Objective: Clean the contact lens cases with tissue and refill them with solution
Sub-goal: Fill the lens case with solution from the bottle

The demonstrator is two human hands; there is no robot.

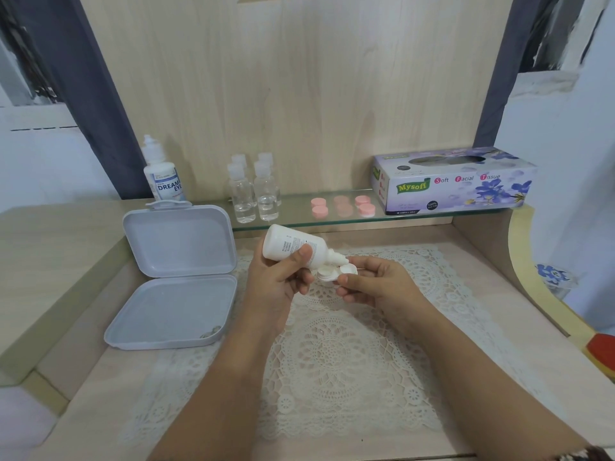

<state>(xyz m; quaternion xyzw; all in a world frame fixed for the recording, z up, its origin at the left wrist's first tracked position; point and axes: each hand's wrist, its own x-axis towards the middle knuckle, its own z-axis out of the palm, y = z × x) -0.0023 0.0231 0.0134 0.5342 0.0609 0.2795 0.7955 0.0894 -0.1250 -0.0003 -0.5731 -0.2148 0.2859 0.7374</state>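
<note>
My left hand [278, 277] grips a white solution bottle [289, 245], tipped so its nozzle points right and down over a white contact lens case [334, 272]. My right hand [376, 287] pinches that case at its right side, above the lace mat. Both wells of the case are uncapped and face up. The nozzle tip sits just over the case, between the two wells. Several pink caps [342, 205] lie on the glass shelf behind. A purple tissue box [456, 181] stands on the shelf at the right.
An open grey plastic box [173, 277] lies at the left of the lace mat [332, 354]. A second solution bottle [163, 174] and several small clear bottles [254, 191] stand at the back on the glass shelf [299, 221]. Wooden walls flank the desk.
</note>
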